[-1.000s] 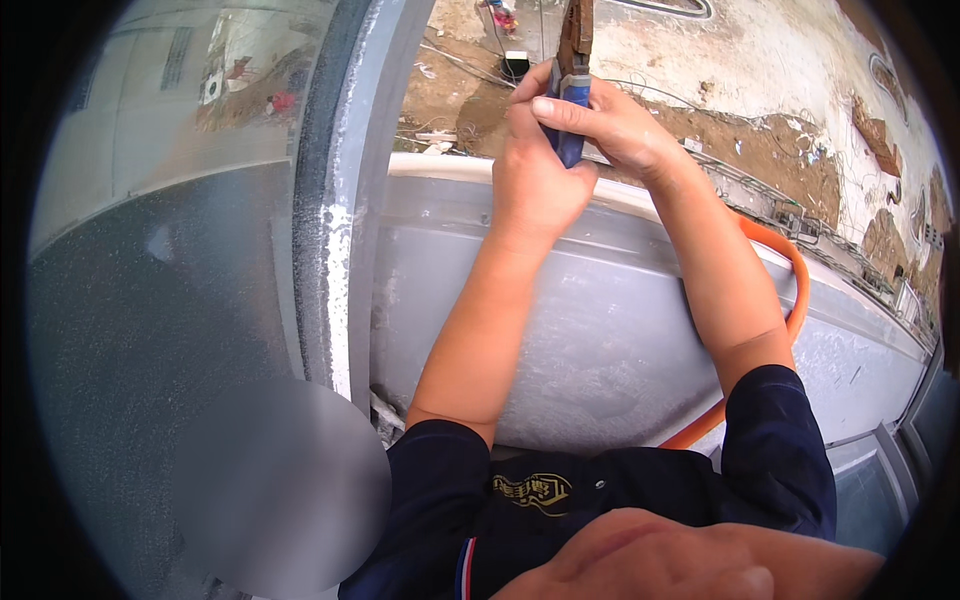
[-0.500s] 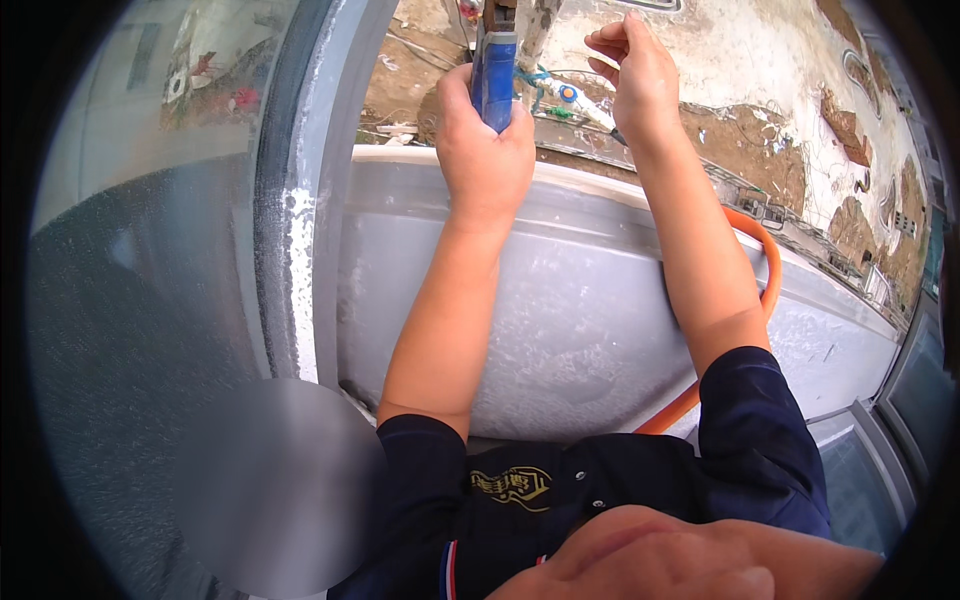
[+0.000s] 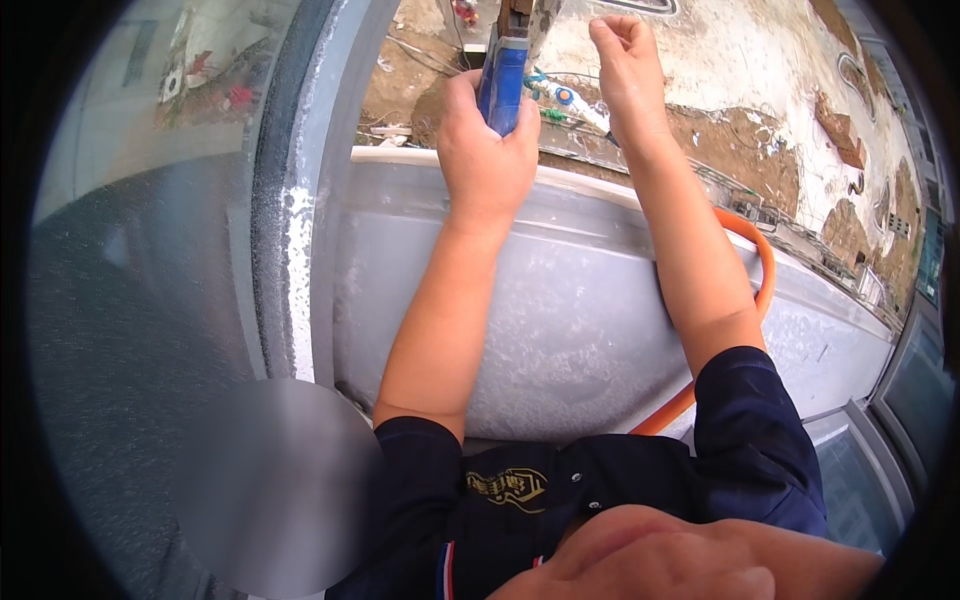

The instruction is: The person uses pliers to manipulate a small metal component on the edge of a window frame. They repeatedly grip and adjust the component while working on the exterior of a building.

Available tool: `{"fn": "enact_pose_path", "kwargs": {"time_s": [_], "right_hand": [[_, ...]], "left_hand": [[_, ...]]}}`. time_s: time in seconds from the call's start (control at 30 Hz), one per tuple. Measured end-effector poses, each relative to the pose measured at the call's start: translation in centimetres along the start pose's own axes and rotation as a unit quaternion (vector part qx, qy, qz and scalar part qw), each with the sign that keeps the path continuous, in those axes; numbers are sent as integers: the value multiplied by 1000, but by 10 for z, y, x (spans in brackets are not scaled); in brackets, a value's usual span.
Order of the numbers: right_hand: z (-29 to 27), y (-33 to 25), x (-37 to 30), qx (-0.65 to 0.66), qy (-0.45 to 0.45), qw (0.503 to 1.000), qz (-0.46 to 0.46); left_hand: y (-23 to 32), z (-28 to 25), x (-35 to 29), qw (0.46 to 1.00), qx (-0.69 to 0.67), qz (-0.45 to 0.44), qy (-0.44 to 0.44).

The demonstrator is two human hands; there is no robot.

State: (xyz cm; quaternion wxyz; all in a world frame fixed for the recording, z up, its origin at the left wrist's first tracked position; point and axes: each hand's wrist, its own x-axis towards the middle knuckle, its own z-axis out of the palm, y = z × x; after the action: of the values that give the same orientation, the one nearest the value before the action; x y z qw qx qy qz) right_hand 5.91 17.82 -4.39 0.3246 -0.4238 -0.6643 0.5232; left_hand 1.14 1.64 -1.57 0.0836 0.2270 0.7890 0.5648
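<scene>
My left hand (image 3: 485, 155) is wrapped round the lower end of a blue box-shaped tool (image 3: 505, 88) with grey edges, held upright beyond the ledge. A rusty brown piece (image 3: 513, 22) shows just above the tool; whether they touch, I cannot tell. To the right, my right hand (image 3: 632, 85) is raised with its fingers curled in and pressed together. Anything in those fingers is hidden or too small to make out. A white tube with a blue and orange end (image 3: 568, 97) is seen between the two hands, farther off.
Under my forearms runs a grey metal ledge (image 3: 560, 330). An orange hose (image 3: 765, 255) loops over it beside my right arm. On the left stand a grey frame (image 3: 325, 120) and a dusty glass pane (image 3: 140, 280). Bare ground with rubble (image 3: 770, 150) lies far below.
My right hand has shifted slightly left and its fingers have curled in more. The blue tool has moved a little to the right and down, still in my left hand.
</scene>
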Motion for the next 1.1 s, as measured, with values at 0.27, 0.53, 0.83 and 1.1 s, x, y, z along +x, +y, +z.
{"fn": "enact_pose_path", "kwargs": {"time_s": [0.27, 0.53, 0.83, 1.1], "right_hand": [[4, 0, -10, -209, -97, 965, -127], [5, -19, -32, -581, -274, 765, -33], [5, -14, -26, -354, -237, 892, -150], [10, -12, -26, -167, -131, 948, -236]], "left_hand": [[0, -2, -1, 999, 19, -19, -35], [-5, 0, -3, 999, 34, 14, -27], [-1, 4, -4, 999, 15, 24, -25], [3, 2, -2, 1000, -19, 12, -10]]}}
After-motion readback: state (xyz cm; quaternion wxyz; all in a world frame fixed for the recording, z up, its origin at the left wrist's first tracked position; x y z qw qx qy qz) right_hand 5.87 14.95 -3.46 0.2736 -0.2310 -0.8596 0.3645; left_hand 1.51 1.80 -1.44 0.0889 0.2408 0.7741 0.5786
